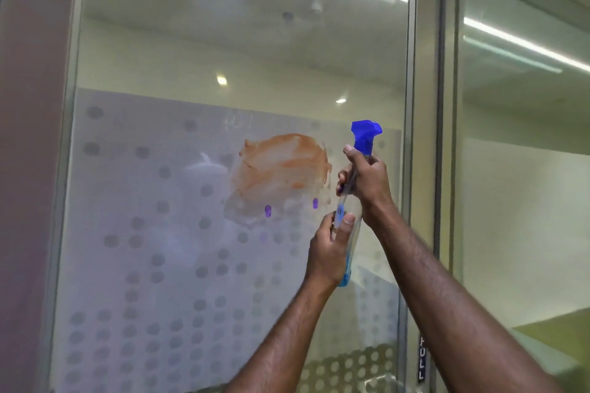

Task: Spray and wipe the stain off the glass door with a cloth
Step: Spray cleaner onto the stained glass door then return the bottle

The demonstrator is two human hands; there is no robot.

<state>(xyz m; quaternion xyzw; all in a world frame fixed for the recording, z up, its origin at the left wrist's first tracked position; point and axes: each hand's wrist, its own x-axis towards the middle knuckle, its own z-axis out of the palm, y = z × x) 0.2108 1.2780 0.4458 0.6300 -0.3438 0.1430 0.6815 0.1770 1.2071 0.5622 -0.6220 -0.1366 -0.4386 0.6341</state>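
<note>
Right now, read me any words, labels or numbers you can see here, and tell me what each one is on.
"PULL": white letters stacked vertically on a dark strip on the door frame, right of the glass.
The spray bottle, held by both hands, shows no readable label.
Nothing else is legible.

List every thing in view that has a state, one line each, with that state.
stain: orange smear on the glass, not yet wiped off
spray bottle: upright, held in both hands, a little blue liquid at the bottom
left hand: grips the bottle's lower body
right hand: grips the bottle's neck under the blue trigger head
glass door: frosted dotted film across its lower part
</note>
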